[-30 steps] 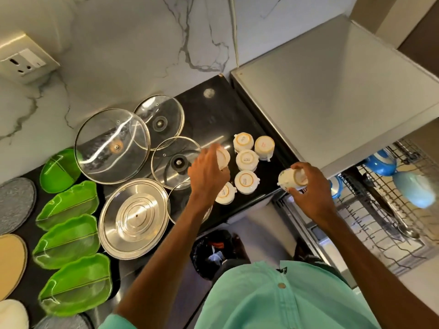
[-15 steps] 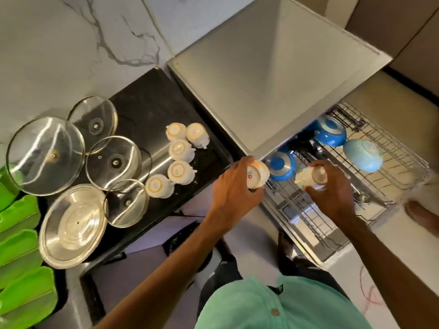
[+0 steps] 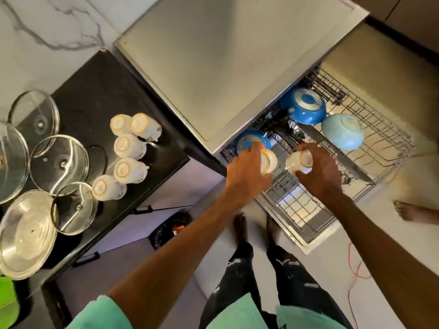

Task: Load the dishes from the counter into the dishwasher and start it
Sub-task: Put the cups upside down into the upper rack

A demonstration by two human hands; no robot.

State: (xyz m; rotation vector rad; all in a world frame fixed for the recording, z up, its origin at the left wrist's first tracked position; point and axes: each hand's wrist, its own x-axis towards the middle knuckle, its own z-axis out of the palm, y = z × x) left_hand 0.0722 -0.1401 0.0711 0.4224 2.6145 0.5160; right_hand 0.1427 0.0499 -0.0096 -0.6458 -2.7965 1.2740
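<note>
My left hand (image 3: 247, 170) grips a white cup (image 3: 268, 161) over the left part of the pulled-out wire dishwasher rack (image 3: 382, 148). My right hand (image 3: 319, 172) grips a second white cup (image 3: 299, 160) just to the right of it, also above the rack. Both cups lie tilted on their sides in my fingers. Inside the rack sit a blue bowl (image 3: 249, 140) under my left hand, a blue lidded pot (image 3: 305, 106) and a pale blue bowl (image 3: 343, 131). Several more white cups (image 3: 128, 157) stand upside down on the black counter (image 3: 95, 91).
The steel dishwasher top (image 3: 225, 55) overhangs the rack's back. Glass lids (image 3: 59, 162) and a steel lid (image 3: 26, 233) cover the counter's left side, with a green dish (image 3: 7, 302) at the edge. My bare feet (image 3: 240, 227) stand before the rack; another person's foot (image 3: 408, 211) is at right.
Both hands carried their cups from the counter rightward to above the dishwasher rack, and my view swung right with them.
</note>
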